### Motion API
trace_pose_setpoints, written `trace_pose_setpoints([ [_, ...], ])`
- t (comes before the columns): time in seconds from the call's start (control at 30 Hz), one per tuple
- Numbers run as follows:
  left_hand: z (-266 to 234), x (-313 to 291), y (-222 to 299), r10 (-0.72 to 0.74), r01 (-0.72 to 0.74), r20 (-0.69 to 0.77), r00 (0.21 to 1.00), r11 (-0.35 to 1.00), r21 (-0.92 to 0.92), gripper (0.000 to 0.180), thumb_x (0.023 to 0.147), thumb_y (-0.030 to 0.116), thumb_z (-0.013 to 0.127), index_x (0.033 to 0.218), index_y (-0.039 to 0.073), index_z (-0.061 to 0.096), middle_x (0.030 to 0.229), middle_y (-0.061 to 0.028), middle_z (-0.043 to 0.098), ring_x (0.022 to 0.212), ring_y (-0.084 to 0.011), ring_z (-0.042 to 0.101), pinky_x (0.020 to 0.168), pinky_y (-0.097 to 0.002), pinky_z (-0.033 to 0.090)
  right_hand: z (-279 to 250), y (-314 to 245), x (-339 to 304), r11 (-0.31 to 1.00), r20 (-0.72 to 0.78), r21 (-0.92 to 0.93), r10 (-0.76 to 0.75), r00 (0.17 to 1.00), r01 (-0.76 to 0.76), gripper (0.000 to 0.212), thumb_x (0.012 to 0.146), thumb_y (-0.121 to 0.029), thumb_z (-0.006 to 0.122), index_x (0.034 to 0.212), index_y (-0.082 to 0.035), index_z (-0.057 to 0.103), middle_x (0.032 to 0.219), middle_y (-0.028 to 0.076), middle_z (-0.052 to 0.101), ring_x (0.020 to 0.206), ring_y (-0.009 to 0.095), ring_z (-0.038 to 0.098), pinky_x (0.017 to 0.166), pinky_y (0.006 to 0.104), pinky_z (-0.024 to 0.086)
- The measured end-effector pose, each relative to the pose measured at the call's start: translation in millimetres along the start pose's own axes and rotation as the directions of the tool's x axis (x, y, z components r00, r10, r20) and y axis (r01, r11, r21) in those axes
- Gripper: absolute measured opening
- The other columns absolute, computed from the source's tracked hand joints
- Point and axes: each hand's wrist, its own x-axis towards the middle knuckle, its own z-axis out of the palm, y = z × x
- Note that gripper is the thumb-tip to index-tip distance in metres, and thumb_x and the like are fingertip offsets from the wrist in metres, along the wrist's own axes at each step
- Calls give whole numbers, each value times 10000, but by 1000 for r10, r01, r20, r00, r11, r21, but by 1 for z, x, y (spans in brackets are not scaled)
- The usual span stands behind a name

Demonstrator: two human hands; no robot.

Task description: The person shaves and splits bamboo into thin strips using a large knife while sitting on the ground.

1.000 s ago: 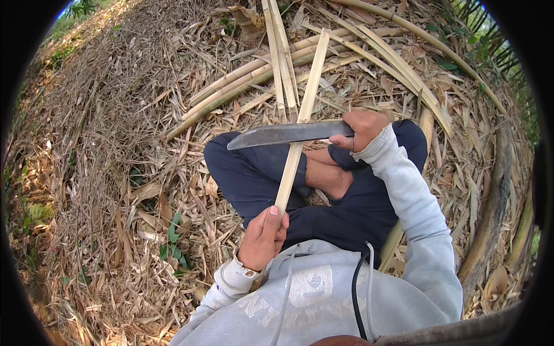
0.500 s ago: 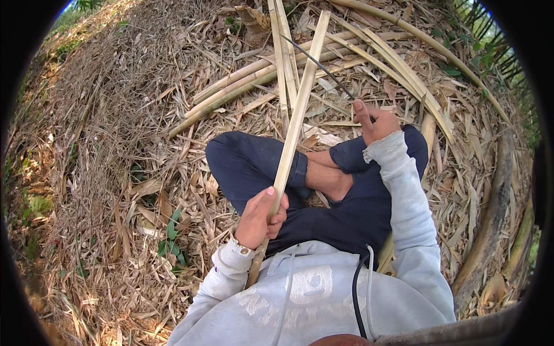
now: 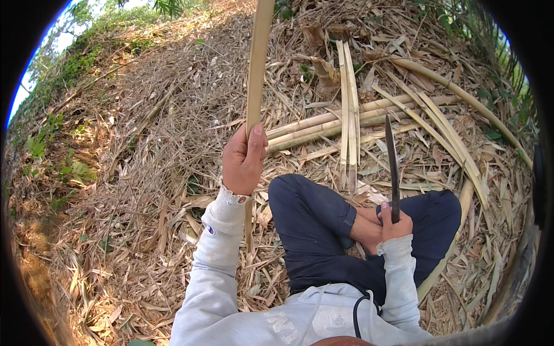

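Note:
My left hand (image 3: 243, 161) is closed around a long, flat bamboo strip (image 3: 258, 66), held almost upright on the left. The strip's top runs out of the picture, and its lower end shows below my hand beside the sleeve. In front of my crossed legs, my right hand (image 3: 395, 224) grips a knife (image 3: 392, 164) with a long dark blade. The blade points up and away from me, its flat side partly showing; the handle is hidden in my fist. A wide gap separates blade and strip.
Several split bamboo strips (image 3: 350, 104) lie ahead of my knees, across bamboo poles (image 3: 323, 128). More pale strips (image 3: 444, 127) and a curved pole (image 3: 461, 87) lie to the right. A short stump (image 3: 326, 75) stands beyond. Dry leaves (image 3: 144, 190) cover the ground.
My left hand has lifted the strip up and left, away from my lap. My right hand has drawn nearer to me, and the knife has swung from pointing left to nearly upright. The view has shifted left.

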Motion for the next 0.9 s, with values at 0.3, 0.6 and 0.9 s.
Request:
trace_pose_setpoints([
  [0.3, 10, 41, 54, 376, -388, -107, 921, 910, -145, 336, 1050, 334, 439, 865, 58, 489, 579, 47, 318, 469, -32, 256, 414, -210, 197, 21, -25, -21, 999, 99, -6, -44, 994, 45, 327, 851, -337, 739, 901, -15, 740, 555, 54, 577, 509, 123, 534, 514, 293, 439],
  [0.6, 20, 35, 82, 590, -668, -316, 743, 672, -318, 442, 1040, 453, 387, 826, 73, 458, 553, 36, 278, 409, -56, 227, 376, -239, 204, 32, -53, -26, 967, 110, 179, -204, 973, 182, 290, 830, -246, 769, 1012, -26, 714, 496, -32, 444, 444, 42, 379, 451, 234, 320],
  [0.9, 65, -8, 13, 132, -360, -349, 928, 564, -743, 493, 1018, 546, 316, 864, 96, 444, 555, 3, 287, 403, -101, 283, 361, -257, 277, 23, -62, -20, 966, 158, 194, -201, 967, 169, 411, 867, -289, 749, 1139, -6, 625, 541, -20, 467, 491, 50, 417, 492, 217, 363],
])
